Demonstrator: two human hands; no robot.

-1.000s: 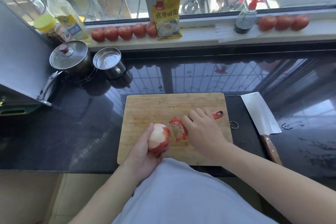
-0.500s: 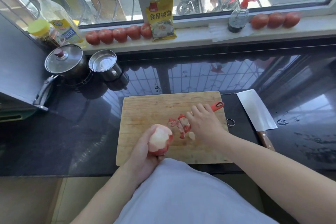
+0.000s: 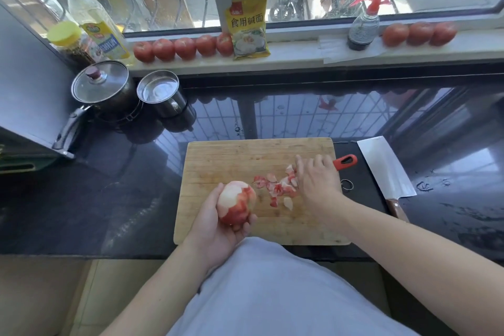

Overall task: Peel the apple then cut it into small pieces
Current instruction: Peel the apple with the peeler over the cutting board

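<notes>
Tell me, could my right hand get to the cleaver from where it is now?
Probably yes. The right hand holds the red-handled peeler at the cutting board's right edge, and the cleaver lies just beyond on the counter, nothing between. You'd likely put the peeler down first.

"食用碱面" on yellow packet point(image 3: 248, 27)

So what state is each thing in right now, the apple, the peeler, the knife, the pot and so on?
apple: partly peeled, held in left hand
peeler: gripped by right hand, over the board
peel scraps: loose on cutting board
cleaver: lying flat, untouched
pot: lid on
steel cup: uncovered
spray bottle: upright
</notes>
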